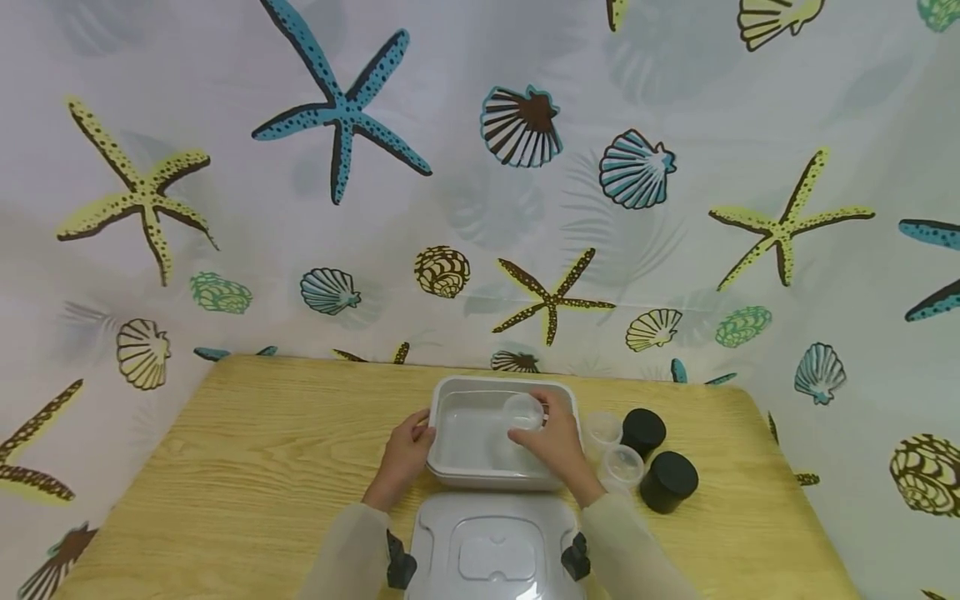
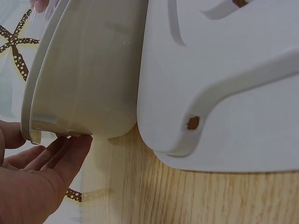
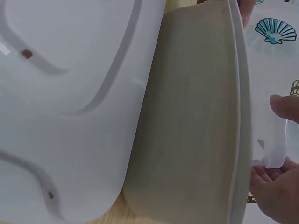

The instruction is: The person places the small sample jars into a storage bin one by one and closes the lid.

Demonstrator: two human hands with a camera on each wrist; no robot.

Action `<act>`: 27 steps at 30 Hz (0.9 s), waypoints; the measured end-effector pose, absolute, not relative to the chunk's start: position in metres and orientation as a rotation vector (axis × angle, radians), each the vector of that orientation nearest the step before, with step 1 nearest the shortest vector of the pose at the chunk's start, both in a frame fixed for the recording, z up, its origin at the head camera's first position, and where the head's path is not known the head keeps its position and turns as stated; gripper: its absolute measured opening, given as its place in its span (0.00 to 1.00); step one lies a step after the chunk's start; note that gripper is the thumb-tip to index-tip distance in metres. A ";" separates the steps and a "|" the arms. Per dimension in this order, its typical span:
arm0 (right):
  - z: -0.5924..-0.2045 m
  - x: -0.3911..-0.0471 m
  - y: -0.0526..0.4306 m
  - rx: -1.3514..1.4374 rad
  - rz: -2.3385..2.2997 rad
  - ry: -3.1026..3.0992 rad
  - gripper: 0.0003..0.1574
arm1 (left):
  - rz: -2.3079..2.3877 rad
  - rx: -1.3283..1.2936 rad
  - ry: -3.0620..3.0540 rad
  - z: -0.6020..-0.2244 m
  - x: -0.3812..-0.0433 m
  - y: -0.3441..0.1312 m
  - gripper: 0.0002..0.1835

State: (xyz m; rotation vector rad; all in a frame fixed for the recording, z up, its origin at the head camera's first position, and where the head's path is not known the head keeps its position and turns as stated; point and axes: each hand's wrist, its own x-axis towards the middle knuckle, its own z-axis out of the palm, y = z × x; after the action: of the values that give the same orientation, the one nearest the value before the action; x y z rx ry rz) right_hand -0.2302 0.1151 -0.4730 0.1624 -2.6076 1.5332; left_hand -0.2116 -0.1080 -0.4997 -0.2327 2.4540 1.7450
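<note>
A white plastic tub (image 1: 495,482) sits on the table, its lid (image 1: 495,542) lying flat in front of it. My left hand (image 1: 406,457) grips the tub's left rim, thumb at the top and fingers curled underneath; the left wrist view shows this hand (image 2: 37,186) against the tub's outer wall (image 2: 88,70). Over the right part of the tub, my right hand (image 1: 557,437) holds a small clear plastic cup (image 1: 522,408) between thumb and fingers. The right wrist view shows the same cup (image 3: 275,144) above the tub's rim (image 3: 242,112). Whether the cup touches the tub floor is hidden.
Right of the tub stand two more clear cups, one farther back (image 1: 602,428) and one nearer (image 1: 622,467). Beside them are two black round containers, a rear one (image 1: 643,431) and a front one (image 1: 669,481). A wooden table (image 1: 285,450) meets a patterned curtain (image 1: 465,325) behind.
</note>
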 end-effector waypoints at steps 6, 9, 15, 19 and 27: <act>-0.475 -0.234 0.100 0.174 1.509 -2.640 0.41 | 1.748 -0.236 2.459 -0.500 -0.211 -0.111 0.23; -0.477 -0.235 0.096 0.183 1.517 -2.646 0.41 | 1.766 -0.227 2.465 -0.503 -0.212 -0.110 0.23; -0.481 -0.241 0.087 0.238 1.483 -2.660 0.40 | 1.769 -0.215 2.478 -0.504 -0.215 -0.108 0.23; -0.483 -0.246 0.079 0.268 1.478 -2.661 0.40 | 1.772 -0.208 2.477 -0.504 -0.215 -0.109 0.23; -0.487 -0.251 0.063 0.309 1.475 -2.716 0.41 | 1.795 -0.211 2.483 -0.505 -0.211 -0.109 0.22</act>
State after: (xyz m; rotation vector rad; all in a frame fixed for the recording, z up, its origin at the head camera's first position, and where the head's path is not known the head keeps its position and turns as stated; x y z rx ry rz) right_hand -0.2509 0.0628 -0.4871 0.3086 -2.7160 1.4745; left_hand -0.2114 -0.1095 -0.5048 -0.2110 2.4831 1.7946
